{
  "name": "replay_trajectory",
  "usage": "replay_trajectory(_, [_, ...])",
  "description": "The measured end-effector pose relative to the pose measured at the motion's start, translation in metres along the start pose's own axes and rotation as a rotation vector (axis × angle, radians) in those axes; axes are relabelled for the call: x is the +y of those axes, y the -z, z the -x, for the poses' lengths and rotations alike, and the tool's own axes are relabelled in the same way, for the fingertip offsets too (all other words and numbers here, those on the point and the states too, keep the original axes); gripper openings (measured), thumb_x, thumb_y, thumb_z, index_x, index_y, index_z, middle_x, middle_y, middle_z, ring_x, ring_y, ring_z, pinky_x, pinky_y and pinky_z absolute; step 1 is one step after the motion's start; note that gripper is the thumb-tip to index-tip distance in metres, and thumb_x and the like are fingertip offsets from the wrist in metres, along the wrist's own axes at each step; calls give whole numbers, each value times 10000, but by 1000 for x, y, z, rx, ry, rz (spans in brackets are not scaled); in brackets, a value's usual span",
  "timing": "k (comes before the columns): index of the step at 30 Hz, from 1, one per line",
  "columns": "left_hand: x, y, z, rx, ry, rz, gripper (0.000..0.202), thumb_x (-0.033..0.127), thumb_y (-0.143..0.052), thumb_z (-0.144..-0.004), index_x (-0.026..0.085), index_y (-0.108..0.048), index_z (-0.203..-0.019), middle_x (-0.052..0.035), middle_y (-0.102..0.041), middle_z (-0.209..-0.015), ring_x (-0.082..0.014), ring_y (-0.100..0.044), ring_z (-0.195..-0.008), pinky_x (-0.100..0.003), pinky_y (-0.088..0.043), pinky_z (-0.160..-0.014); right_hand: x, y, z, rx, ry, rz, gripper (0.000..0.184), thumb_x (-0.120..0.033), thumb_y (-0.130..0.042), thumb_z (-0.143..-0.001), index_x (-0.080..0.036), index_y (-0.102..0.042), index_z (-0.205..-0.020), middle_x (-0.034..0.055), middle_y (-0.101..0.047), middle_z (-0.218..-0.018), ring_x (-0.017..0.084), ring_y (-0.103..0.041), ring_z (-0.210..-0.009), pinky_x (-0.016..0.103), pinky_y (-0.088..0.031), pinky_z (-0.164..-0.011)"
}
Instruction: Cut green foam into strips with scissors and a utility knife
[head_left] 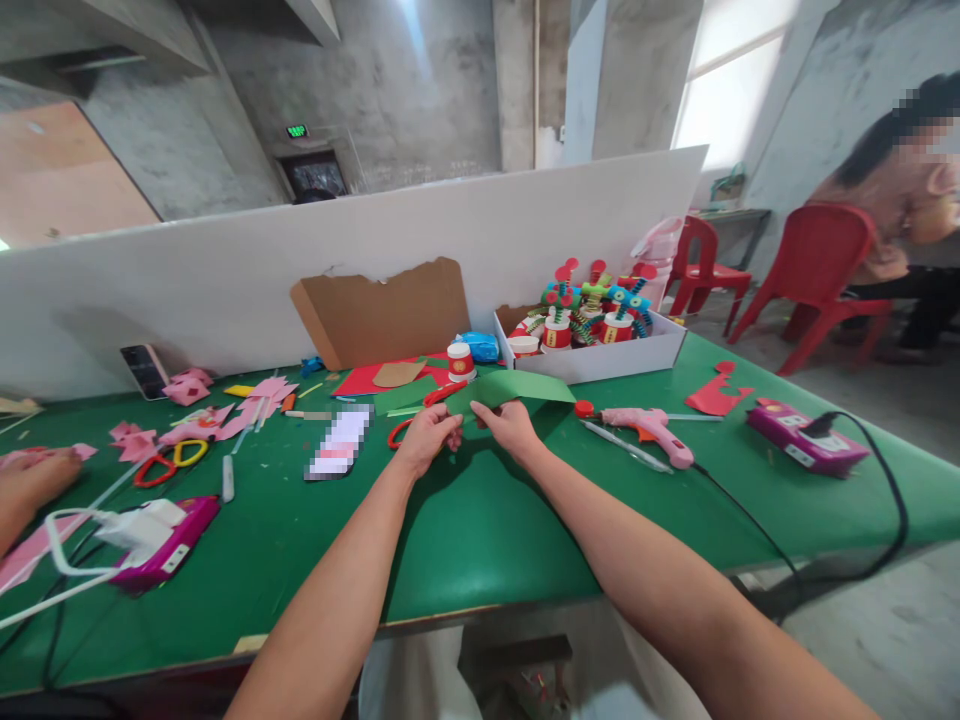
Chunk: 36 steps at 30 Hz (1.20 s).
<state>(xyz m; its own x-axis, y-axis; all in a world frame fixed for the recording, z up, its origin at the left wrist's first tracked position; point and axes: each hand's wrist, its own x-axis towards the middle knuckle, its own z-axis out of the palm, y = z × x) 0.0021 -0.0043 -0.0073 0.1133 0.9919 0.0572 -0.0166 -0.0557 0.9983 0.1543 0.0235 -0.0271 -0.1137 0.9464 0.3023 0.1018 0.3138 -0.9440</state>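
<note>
Extending from left to right above the table [480, 560], the green paper [529, 386] is held at its near left portion by 2 hands. The near edge is pinched by the right hand [508, 428], the thumb being laid on the upper face. The left end is gripped by the curled fingers of the left hand [429, 437]; the contact there is partly hidden. The wider remainder is extended past the right knuckles, on the side away from the body.

The 2 hands are set close together, with a narrow gap between them. Both forearms are angled inward from the near table edge, and the fingertips are turned toward each other.

The long axis of the paper is aligned roughly along the table's length. Its right end is pointed toward the pink glue gun [651, 428], and its surface is slightly bent. Behind the paper, a red and white cup [460, 362] is placed upright.
</note>
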Motion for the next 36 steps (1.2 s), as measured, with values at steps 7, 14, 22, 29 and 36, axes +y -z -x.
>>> replay_trajectory(7, [-1,0,-1,26,28,7,235,292,-672,-615,186,-462,-608,38,-557,-485,-88,-513,-409,-211,-409,-430,-1,0,1,-13,-7,44,392,-497,-610,-763,-168,-569,-554,28,-593,-520,143,-556,-511,255,-446,-545])
replay_trajectory(14, [9,1,4,-25,37,76,118,206,-602,-570,167,-532,-657,23,-580,-541,-91,-528,-436,-211,-426,-440,-4,3,-1,56,-15,15,359,-480,-606,-774,-171,-575,-593,29,-618,-537,148,-576,-523,248,-463,-539])
replay_trajectory(22, [11,-3,6,-34,56,72,300,347,-753,-595,172,-513,-637,14,-587,-560,-100,-547,-474,-202,-428,-423,-11,3,2,52,-38,-17,341,-430,-631,-766,-177,-549,-554,15,-595,-519,138,-566,-513,247,-449,-543])
replay_trajectory(29, [3,3,-1,159,-4,34,350,391,-790,-541,173,-518,-573,35,-548,-486,-71,-479,-416,-191,-390,-417,-18,2,7,-145,-114,62,382,-510,-635,-780,-166,-621,-615,-16,-581,-509,99,-482,-438,222,-400,-463])
replay_trajectory(36, [1,1,-1,90,-26,-91,327,393,-773,-566,169,-536,-543,42,-528,-446,-76,-471,-394,-199,-374,-420,-30,6,12,-33,350,486,90,-150,-614,-818,-183,-695,-797,45,-684,-821,153,-606,-780,249,-450,-725])
